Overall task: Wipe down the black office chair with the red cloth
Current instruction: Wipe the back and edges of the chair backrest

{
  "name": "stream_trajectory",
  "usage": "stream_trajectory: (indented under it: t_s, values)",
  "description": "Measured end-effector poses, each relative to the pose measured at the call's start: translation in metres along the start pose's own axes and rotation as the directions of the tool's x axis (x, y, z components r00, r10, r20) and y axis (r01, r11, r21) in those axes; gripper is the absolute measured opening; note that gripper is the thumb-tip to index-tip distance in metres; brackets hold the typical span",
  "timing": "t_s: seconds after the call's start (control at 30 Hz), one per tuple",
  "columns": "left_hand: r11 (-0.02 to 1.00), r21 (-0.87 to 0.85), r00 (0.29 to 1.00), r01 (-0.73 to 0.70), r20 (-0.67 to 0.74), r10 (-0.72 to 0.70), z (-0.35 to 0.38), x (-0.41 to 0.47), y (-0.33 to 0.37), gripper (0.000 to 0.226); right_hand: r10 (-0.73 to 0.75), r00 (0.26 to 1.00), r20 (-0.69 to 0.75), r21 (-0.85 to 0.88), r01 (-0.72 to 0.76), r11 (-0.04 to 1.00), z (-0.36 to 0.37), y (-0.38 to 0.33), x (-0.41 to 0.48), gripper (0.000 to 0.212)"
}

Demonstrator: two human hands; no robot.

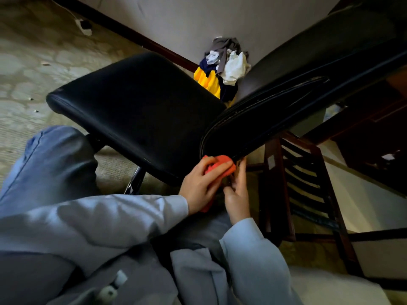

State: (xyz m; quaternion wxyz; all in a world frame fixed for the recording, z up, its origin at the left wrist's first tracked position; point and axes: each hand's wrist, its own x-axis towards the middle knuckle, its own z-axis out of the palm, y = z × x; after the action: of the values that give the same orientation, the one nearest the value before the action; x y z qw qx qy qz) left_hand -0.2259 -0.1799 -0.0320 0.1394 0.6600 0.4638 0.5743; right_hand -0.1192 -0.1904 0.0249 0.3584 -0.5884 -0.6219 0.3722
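The black office chair has its seat (141,106) in the middle of the view and its backrest (297,89) running up to the right. My left hand (201,183) grips the bunched red cloth (222,167) and presses it against the backrest's lower end, just past the seat's rear corner. A fold of the cloth hangs below the wrist. My right hand (239,192) is right beside it, fingers straight and pointing up, their tips touching the underside of the backrest's lower edge. The chair's metal base (135,180) shows under the seat.
A dark wooden slatted chair (306,183) stands close on the right. A pile of clothes (222,67) lies in the wall corner behind the seat. My knee (55,157) is left of the seat. A plug and cable (84,26) lie on the carpet at far left.
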Motion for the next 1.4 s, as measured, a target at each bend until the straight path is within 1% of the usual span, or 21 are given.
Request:
stream_trajectory:
  t_s: [0.07,0.13,0.2,0.27,0.33,0.43,0.5,0.6,0.67,0.7,0.73,0.77,0.8,0.83,0.87,0.97,1.03,1.13,1.27,1.33,1.4]
  values:
    - [0.983,0.139,0.993,-0.116,-0.003,0.118,-0.003,0.002,-0.012,0.055,-0.014,1.0,0.0,-0.009,0.014,1.0,0.005,-0.001,-0.004,0.094]
    - [0.941,0.235,0.97,-0.245,0.053,0.239,-0.011,0.002,-0.03,0.065,-0.033,0.999,0.011,-0.036,0.033,0.999,0.012,0.0,-0.007,0.099]
    - [0.927,0.234,0.956,-0.292,0.098,0.276,-0.022,-0.001,-0.042,0.058,-0.038,0.999,0.012,-0.061,0.039,0.997,0.018,0.001,-0.009,0.102]
    - [0.939,0.202,0.96,-0.277,0.111,0.259,-0.028,-0.009,-0.049,0.041,-0.044,0.999,0.012,-0.072,0.045,0.996,0.024,-0.001,-0.012,0.098]
    - [0.95,0.195,0.963,-0.245,0.165,0.215,-0.033,-0.019,-0.059,0.035,-0.045,0.999,0.017,-0.085,0.046,0.995,0.028,-0.003,-0.014,0.09]
    - [0.935,0.237,0.93,-0.264,0.318,0.182,-0.045,-0.037,-0.082,0.057,-0.055,0.998,0.01,-0.118,0.056,0.991,0.034,-0.003,-0.016,0.086]
    - [0.92,0.255,0.899,-0.297,0.399,0.18,-0.051,-0.045,-0.098,0.064,-0.062,0.998,-0.003,-0.147,0.061,0.987,0.038,-0.002,-0.018,0.085]
    - [0.925,0.251,0.878,-0.283,0.455,0.145,-0.06,-0.053,-0.107,0.052,-0.086,0.996,-0.014,-0.191,0.081,0.978,0.037,-0.003,-0.02,0.082]
    - [0.968,0.195,0.927,-0.155,0.368,0.074,-0.067,-0.05,-0.097,0.04,-0.109,0.994,-0.03,-0.246,0.098,0.964,0.033,-0.004,-0.021,0.081]
    - [0.99,0.137,0.967,-0.023,0.254,-0.013,-0.07,-0.047,-0.091,0.036,-0.151,0.987,-0.045,-0.298,0.131,0.945,0.03,-0.005,-0.022,0.081]
    - [0.988,0.07,0.986,0.136,0.091,-0.142,-0.072,-0.045,-0.085,0.034,-0.215,0.975,-0.058,-0.371,0.179,0.911,0.027,-0.006,-0.023,0.08]
    - [0.959,0.002,0.957,0.283,-0.06,-0.283,-0.074,-0.041,-0.079,0.034,-0.297,0.953,-0.061,-0.453,0.239,0.859,0.025,-0.005,-0.023,0.077]
    - [0.925,-0.054,0.913,0.376,-0.151,-0.38,-0.076,-0.036,-0.071,0.035,-0.381,0.923,-0.048,-0.528,0.3,0.794,0.023,-0.002,-0.022,0.074]
    - [0.921,-0.069,0.901,0.384,-0.189,-0.39,-0.077,-0.032,-0.065,0.037,-0.44,0.898,-0.017,-0.593,0.345,0.727,0.023,0.003,-0.019,0.072]
    - [0.939,-0.069,0.92,0.336,-0.192,-0.343,-0.077,-0.029,-0.058,0.037,-0.471,0.882,0.023,-0.65,0.371,0.664,0.022,0.007,-0.017,0.07]
    - [0.991,-0.077,0.988,0.109,-0.099,-0.117,-0.065,-0.022,-0.038,0.04,-0.517,0.849,0.109,-0.774,0.398,0.492,0.023,0.018,-0.012,0.07]
    - [0.999,-0.044,0.998,0.003,-0.056,-0.006,-0.051,-0.016,-0.029,0.035,-0.57,0.815,0.105,-0.811,0.402,0.425,0.021,0.024,-0.011,0.07]
    - [0.995,0.066,0.996,-0.074,-0.04,0.077,-0.034,-0.011,-0.024,0.028,-0.589,0.806,0.062,-0.839,0.362,0.407,0.018,0.031,-0.008,0.074]
    - [0.997,0.073,0.999,-0.037,-0.014,0.038,-0.023,-0.014,-0.038,0.025,-0.528,0.843,0.101,-0.838,0.358,0.412,0.018,0.034,-0.003,0.079]
    - [0.999,0.045,0.999,-0.022,0.04,0.02,-0.02,-0.022,-0.046,0.022,-0.483,0.867,0.123,-0.817,0.365,0.446,0.018,0.036,0.0,0.087]
    - [0.998,0.059,0.989,-0.002,0.147,-0.006,-0.017,-0.034,-0.06,0.018,-0.441,0.888,0.131,-0.779,0.368,0.508,0.02,0.038,0.002,0.092]
